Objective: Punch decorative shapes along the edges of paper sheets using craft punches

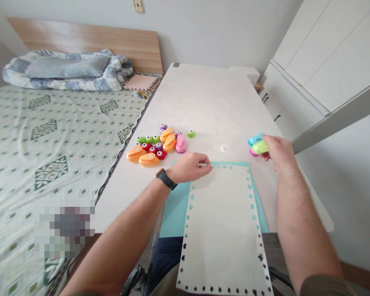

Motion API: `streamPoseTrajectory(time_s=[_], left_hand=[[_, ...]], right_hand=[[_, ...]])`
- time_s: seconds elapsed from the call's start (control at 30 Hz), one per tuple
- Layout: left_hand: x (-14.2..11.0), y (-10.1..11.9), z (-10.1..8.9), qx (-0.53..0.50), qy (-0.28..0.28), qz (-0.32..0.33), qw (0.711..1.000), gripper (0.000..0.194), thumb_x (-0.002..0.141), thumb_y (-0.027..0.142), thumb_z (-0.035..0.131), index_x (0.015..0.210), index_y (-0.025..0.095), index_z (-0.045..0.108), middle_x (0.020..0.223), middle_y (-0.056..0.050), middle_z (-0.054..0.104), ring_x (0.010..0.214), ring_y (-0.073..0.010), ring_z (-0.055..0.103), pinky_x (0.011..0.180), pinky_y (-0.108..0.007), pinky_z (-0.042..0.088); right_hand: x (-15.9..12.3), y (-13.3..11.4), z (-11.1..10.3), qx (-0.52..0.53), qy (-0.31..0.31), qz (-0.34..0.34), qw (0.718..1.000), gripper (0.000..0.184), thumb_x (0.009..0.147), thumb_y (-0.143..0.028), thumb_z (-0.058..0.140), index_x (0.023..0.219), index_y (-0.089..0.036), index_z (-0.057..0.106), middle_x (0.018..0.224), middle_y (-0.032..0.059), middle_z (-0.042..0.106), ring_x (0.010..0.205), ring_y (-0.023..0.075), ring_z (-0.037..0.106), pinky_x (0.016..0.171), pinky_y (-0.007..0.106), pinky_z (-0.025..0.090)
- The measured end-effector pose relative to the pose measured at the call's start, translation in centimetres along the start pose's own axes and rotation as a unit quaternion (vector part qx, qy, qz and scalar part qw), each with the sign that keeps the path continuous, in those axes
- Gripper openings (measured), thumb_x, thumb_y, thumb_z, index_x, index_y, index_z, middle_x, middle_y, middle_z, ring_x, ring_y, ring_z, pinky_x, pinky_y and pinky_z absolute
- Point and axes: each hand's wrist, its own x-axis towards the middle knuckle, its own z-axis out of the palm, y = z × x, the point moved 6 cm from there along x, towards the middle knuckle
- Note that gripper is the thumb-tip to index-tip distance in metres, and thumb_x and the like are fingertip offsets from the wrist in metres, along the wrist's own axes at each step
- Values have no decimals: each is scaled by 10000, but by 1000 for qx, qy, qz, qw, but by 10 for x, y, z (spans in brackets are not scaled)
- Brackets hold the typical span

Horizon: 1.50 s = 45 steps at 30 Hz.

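At the far left, a bed [15, 135] with a patterned cover is running along the bench [203, 98], a quilt [119, 68] and a pillow [69, 68] lying bunched by its headboard [111, 45]. On the bench's left side, orange punches [149, 159] are crowding together with small red, green and purple ones, a pink punch [180, 144] standing at their right; this cluster is taking up the space just beyond the left wrist. The left hand [193, 166] is pinching the top edge of the white paper [225, 213], covering part of its punched border. The paper is lying over a blue sheet [172, 213], its near end hanging past the bench edge. Beyond it, white scraps [221, 147] are sitting in a small heap. Well apart from the left, the right hand [279, 150] is gripping a light green punch [259, 147], a blue punch [255, 138] showing just beside it. Farther right, a white cabinet [327, 49] is standing.
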Motion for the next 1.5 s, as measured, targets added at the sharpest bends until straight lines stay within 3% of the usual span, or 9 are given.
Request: streamPoseTrajectory(time_s=[0.13,0.53,0.73,0.9,1.07,1.17,1.27,1.4,1.5], left_hand=[[0,-1,0,0,0,-3,1000,243,860,391,563,830,178,676,689,10,626,599,-103,517,534,-218,351],[1,-3,1,0,-1,-2,1000,250,862,395,559,841,179,683,703,7,637,607,-105,529,537,-217,356],[1,-3,2,-1,-3,1,1000,248,859,396,557,840,183,682,704,8,638,613,-108,535,539,-220,360],[1,-3,2,0,-3,-7,1000,257,858,407,555,844,184,681,698,8,633,605,-108,529,530,-219,356],[0,-4,2,-4,-2,-9,1000,263,858,415,553,841,184,679,686,8,629,593,-110,525,519,-222,348],[0,-5,2,-7,-2,-11,1000,269,857,420,554,843,182,680,687,5,632,590,-113,531,519,-226,352],[0,-5,2,-6,-1,-11,1000,266,854,417,557,840,183,682,690,3,636,592,-114,534,524,-225,355],[0,-4,1,-4,1,-11,1000,260,850,408,562,842,181,687,687,3,640,591,-113,530,535,-225,361],[0,-5,0,-3,3,-8,1000,260,850,406,564,846,179,691,684,2,640,590,-113,527,539,-225,359]], right_hand=[[0,8,-11,-79,2,35,996,213,766,-400,642,751,-191,681,464,30,604,399,182,578,326,264,403],[0,17,-17,-130,-22,106,986,302,785,-409,633,861,-137,740,527,74,667,475,217,647,413,294,514],[2,20,-15,-174,-16,96,980,317,829,-430,623,901,-147,746,567,87,695,583,245,710,510,302,565],[7,24,-13,-176,6,86,981,407,865,-527,600,953,-145,708,545,76,686,548,237,700,528,307,557],[8,26,-14,-151,33,68,986,464,864,-645,570,860,-191,663,467,60,620,457,250,639,490,354,515],[11,27,-18,-174,44,52,982,451,856,-664,568,819,-219,629,467,52,592,490,260,640,550,376,523],[15,24,-29,-249,126,12,960,438,850,-646,577,838,-209,605,604,88,637,689,297,681,723,430,542],[4,-2,-37,-271,306,-162,898,306,897,-467,553,957,-170,588,959,161,670,1032,323,622,951,484,470],[-14,-19,-22,-226,331,-258,879,198,909,-320,518,1023,-166,568,1054,154,635,1002,276,603,930,431,473]])
